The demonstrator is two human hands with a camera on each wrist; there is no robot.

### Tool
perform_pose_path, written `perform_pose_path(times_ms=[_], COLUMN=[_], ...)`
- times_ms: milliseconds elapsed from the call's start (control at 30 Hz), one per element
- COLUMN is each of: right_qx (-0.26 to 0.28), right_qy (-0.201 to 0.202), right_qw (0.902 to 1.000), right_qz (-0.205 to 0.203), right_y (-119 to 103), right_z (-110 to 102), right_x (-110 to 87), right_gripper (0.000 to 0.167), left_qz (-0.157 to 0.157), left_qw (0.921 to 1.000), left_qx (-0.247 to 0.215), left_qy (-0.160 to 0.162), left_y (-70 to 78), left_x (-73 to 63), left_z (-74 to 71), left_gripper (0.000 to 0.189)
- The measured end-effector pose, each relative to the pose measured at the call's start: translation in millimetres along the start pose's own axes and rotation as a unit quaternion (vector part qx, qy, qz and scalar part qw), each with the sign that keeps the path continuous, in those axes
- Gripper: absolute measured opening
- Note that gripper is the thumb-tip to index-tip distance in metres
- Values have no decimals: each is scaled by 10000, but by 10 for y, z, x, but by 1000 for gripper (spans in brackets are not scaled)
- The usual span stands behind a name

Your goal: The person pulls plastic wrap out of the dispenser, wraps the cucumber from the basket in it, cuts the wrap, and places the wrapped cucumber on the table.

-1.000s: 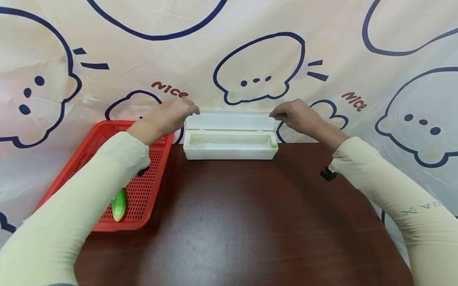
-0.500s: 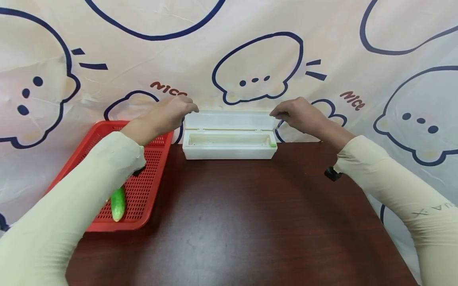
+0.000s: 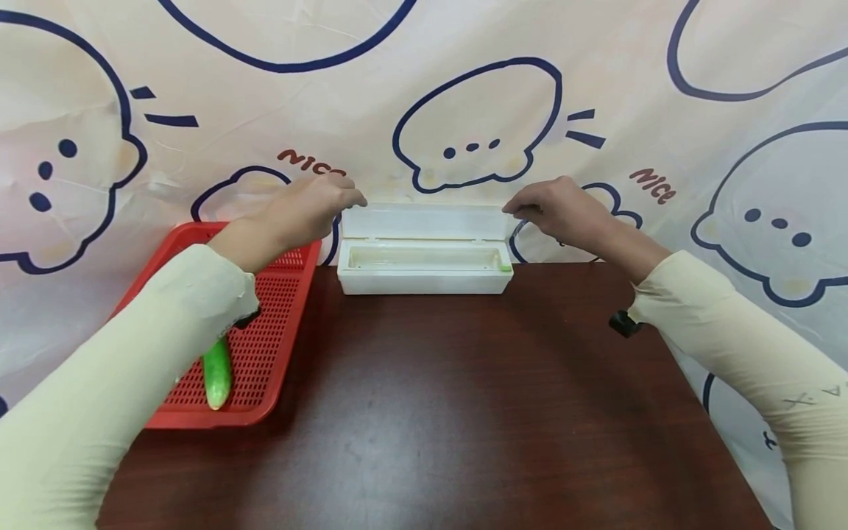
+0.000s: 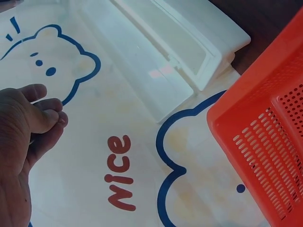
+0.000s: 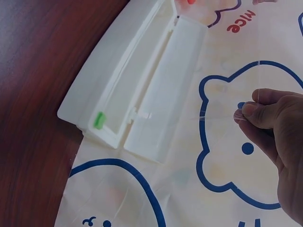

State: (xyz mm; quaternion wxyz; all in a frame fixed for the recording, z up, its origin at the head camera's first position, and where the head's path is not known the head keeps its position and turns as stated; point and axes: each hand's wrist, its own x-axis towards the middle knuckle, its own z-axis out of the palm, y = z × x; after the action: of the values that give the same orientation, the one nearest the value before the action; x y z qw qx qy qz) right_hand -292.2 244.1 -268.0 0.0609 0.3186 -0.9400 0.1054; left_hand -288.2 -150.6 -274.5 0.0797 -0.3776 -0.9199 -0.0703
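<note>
A white plastic wrap dispenser (image 3: 424,284) stands at the table's back edge, its lid (image 4: 137,61) tipped back toward the wall. A green slider (image 5: 99,120) sits at its right end. Beyond the lid's left end, my left hand (image 3: 298,213) pinches thumb against fingers. My right hand (image 3: 570,215) pinches a crinkled edge of clear plastic wrap (image 5: 239,115) past the lid's right end. The sheet is nearly invisible, with faint creases running from the right fingertips toward the box. Both hands hold its corners, raised above the dispenser.
A red perforated basket (image 3: 288,346) stands on the left, partly under my left forearm. In it lies a green cucumber (image 3: 217,377), its upper end hidden by the sleeve. The dark wooden table (image 3: 424,412) stretches in front of the dispenser, with a cartoon-printed sheet (image 3: 477,110) behind.
Both hands have risen slightly and drawn a little apart, and the forearms have swung outward. The sleeve covers less of the basket. The dispenser stays in place.
</note>
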Motion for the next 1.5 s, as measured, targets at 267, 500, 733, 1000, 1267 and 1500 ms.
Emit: perform_pose_path(times_ms=[267, 500, 733, 1000, 1267, 1500], right_qx=[59, -6, -117, -114, -33, 17], right_qy=[150, 189, 302, 302, 355, 348], right_qw=[9998, 9998, 9993, 9994, 9991, 9989], right_qz=[-105, -114, -167, -159, -250, -326], right_y=[-39, -91, -148, -208, -277, -342], right_z=[-17, -68, -149, -177, -214, -181], right_x=[-85, -129, -182, -290, -390, -503], right_gripper=[27, 28, 28, 30, 33, 34], left_qz=[137, 155, 355, 532, 618, 779], left_qw=[9999, 9997, 9984, 9974, 9961, 9937], left_qx=[-44, -78, -100, -148, -6, -48], left_qy=[77, 151, 427, 455, 628, 809], left_y=[46, 109, 131, 206, 293, 378], left_x=[-65, -140, -186, -284, -406, -512], left_z=[-28, -98, -143, -172, -213, -180], left_gripper=[45, 45, 44, 39, 38, 39])
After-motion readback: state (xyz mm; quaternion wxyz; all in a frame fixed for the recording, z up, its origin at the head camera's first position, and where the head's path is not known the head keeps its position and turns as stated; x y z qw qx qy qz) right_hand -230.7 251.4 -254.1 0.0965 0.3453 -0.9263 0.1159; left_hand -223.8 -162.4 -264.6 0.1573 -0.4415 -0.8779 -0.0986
